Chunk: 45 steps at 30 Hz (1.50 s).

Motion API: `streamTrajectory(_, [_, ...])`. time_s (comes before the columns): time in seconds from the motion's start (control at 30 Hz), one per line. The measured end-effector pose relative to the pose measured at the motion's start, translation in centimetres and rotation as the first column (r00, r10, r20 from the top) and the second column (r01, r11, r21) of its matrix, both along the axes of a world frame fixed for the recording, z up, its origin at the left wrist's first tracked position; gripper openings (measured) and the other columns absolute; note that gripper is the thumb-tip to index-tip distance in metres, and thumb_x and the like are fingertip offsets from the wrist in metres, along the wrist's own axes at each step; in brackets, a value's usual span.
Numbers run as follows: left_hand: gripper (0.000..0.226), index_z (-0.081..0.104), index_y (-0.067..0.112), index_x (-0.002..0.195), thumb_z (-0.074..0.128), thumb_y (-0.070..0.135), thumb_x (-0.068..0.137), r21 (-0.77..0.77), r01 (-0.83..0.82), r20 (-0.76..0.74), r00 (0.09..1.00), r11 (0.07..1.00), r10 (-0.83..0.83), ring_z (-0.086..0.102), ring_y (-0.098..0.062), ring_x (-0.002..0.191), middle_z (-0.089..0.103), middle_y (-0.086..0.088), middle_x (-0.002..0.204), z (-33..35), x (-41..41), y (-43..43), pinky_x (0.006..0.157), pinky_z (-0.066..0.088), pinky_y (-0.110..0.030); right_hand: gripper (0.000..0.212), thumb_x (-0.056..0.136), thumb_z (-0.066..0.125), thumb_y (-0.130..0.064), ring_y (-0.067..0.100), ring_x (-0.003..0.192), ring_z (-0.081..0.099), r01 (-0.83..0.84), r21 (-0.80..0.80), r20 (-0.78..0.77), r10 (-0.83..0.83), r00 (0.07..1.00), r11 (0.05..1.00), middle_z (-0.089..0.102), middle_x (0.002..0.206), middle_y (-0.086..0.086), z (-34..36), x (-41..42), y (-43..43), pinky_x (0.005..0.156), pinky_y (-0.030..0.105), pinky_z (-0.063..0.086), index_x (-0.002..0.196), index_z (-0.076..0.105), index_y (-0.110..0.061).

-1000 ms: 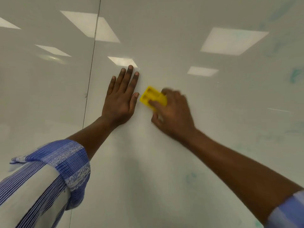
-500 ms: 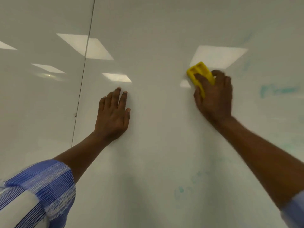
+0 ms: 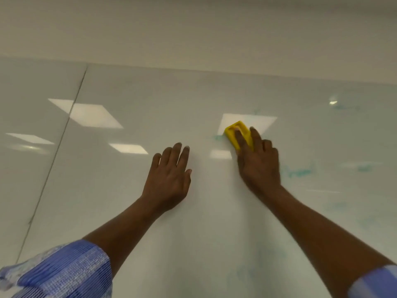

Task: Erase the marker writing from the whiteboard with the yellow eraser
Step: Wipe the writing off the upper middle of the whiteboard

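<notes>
The glossy whiteboard (image 3: 214,93) fills most of the view. My right hand (image 3: 258,166) presses the yellow eraser (image 3: 233,134) flat against it, fingers laid over the eraser's back. A faint teal smudge (image 3: 218,138) sits just left of the eraser. More smeared teal marker writing (image 3: 298,172) lies to the right of my right hand, with fainter traces (image 3: 343,107) near the upper right. My left hand (image 3: 169,179) rests flat on the board, fingers spread, holding nothing, a little left of and below the eraser.
A vertical seam (image 3: 64,127) between board panels runs down the left side. The board's top edge (image 3: 214,69) meets the plain wall above. Ceiling lights reflect as bright patches (image 3: 94,115) on the board. Faint teal residue (image 3: 242,274) shows low in the middle.
My right hand swept the eraser from beside my left hand up and to the right. The view has tilted upward, so the board's top edge now shows. My left hand stays flat on the board.
</notes>
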<state>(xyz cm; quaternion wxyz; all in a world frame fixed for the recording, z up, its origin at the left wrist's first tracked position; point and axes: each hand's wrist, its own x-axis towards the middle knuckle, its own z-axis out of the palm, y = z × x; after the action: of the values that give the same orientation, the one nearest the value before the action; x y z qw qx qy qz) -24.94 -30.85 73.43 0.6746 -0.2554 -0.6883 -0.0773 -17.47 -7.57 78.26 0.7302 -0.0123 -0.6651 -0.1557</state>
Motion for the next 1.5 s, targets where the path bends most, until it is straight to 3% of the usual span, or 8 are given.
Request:
streamTrajectory(0.27, [0.06, 0.054, 0.0, 0.143, 0.044, 0.032, 0.094, 0.066, 0.046, -0.033, 0.998, 0.997, -0.044, 0.055, -0.045, 0.126, 0.051, -0.025, 0.148, 1.3, -0.9, 3.7, 0.099, 0.047, -0.053, 0.057, 0.1, 0.042, -0.034, 0.033, 0.099, 0.052, 0.035, 0.543, 0.172, -0.151, 0.973, 0.839, 0.028, 0.16, 0.013, 1.7, -0.2, 1.8, 0.077, 0.041, 0.043, 0.155, 0.028, -0.031])
streamTrajectory(0.43, [0.063, 0.05, 0.003, 0.148, 0.038, 0.036, 0.096, 0.102, 0.063, -0.027, 0.998, 0.993, -0.061, 0.051, -0.042, 0.132, 0.046, -0.021, 0.154, 0.9, -1.7, 3.9, 0.105, 0.044, -0.054, 0.06, 0.099, 0.038, -0.028, 0.038, 0.109, 0.049, 0.136, -0.102, 0.006, -0.136, 0.991, 0.985, 0.03, 0.155, 0.018, 7.1, 0.7, 3.8, 0.082, 0.044, 0.042, 0.157, 0.02, -0.025])
streamTrajectory(0.5, [0.063, 0.049, 0.003, 0.148, 0.038, 0.036, 0.096, 0.11, 0.073, -0.031, 0.997, 0.991, -0.07, 0.05, -0.042, 0.133, 0.046, -0.02, 0.154, 0.8, -1.7, 4.0, 0.105, 0.043, -0.053, 0.06, 0.101, 0.034, -0.026, 0.041, 0.117, 0.047, 0.09, -0.163, 0.048, -0.083, 0.995, 0.983, 0.027, 0.156, 0.023, 6.4, -0.6, 0.7, 0.087, 0.044, 0.042, 0.158, 0.017, -0.021])
streamTrajectory(0.73, [0.063, 0.051, -0.004, 0.144, 0.038, 0.033, 0.095, 0.132, 0.091, -0.039, 0.995, 0.987, -0.086, 0.053, -0.042, 0.132, 0.051, -0.023, 0.149, 0.7, -1.8, 3.6, 0.108, 0.042, -0.052, 0.056, 0.097, 0.046, -0.033, 0.037, 0.1, 0.054, 0.011, 0.472, 0.151, -0.093, 0.984, 0.882, 0.043, 0.15, 0.019, 3.4, -2.2, -1.9, 0.076, 0.041, 0.043, 0.152, 0.036, -0.027])
streamTrajectory(0.97, [0.062, 0.053, -0.006, 0.141, 0.037, 0.031, 0.094, 0.132, 0.084, -0.04, 0.996, 0.988, -0.079, 0.053, -0.045, 0.13, 0.051, -0.026, 0.147, 0.5, -1.6, 4.0, 0.104, 0.045, -0.056, 0.062, 0.1, 0.034, -0.026, 0.04, 0.118, 0.045, 0.119, -0.164, 0.063, -0.11, 0.992, 0.979, 0.025, 0.156, 0.022, 7.7, 0.1, 1.8, 0.089, 0.045, 0.039, 0.158, 0.012, -0.022])
streamTrajectory(1.17, [0.063, 0.054, -0.005, 0.141, 0.039, 0.03, 0.091, 0.108, 0.099, -0.042, 0.995, 0.989, -0.095, 0.053, -0.045, 0.128, 0.051, -0.026, 0.147, 1.5, -0.7, 5.4, 0.103, 0.045, -0.056, 0.057, 0.096, 0.047, -0.031, 0.038, 0.093, 0.054, -0.011, 0.463, 0.169, -0.076, 0.983, 0.886, 0.044, 0.148, 0.021, 3.0, -0.7, 2.5, 0.075, 0.042, 0.047, 0.152, 0.038, -0.022])
streamTrajectory(1.4, [0.065, 0.053, -0.003, 0.143, 0.037, 0.032, 0.09, 0.084, 0.132, 0.01, 0.991, 0.988, -0.133, 0.052, -0.042, 0.133, 0.05, -0.023, 0.15, 1.2, 0.6, 8.8, 0.108, 0.044, -0.058, 0.056, 0.101, 0.035, -0.021, 0.04, 0.115, 0.047, 0.124, -0.363, -0.041, -0.149, 0.988, 0.923, 0.032, 0.149, 0.024, 12.6, 1.7, 5.7, 0.086, 0.045, 0.042, 0.155, 0.02, -0.017])
streamTrajectory(1.5, [0.064, 0.053, -0.002, 0.143, 0.037, 0.03, 0.09, 0.116, 0.137, 0.019, 0.99, 0.984, -0.141, 0.051, -0.042, 0.134, 0.049, -0.023, 0.15, 1.0, 0.5, 9.3, 0.108, 0.043, -0.059, 0.056, 0.103, 0.032, -0.023, 0.042, 0.127, 0.041, 0.037, -0.308, 0.043, -0.025, 0.999, 0.951, 0.024, 0.155, 0.025, 11.9, 0.2, 1.6, 0.095, 0.046, 0.041, 0.157, 0.017, -0.016])
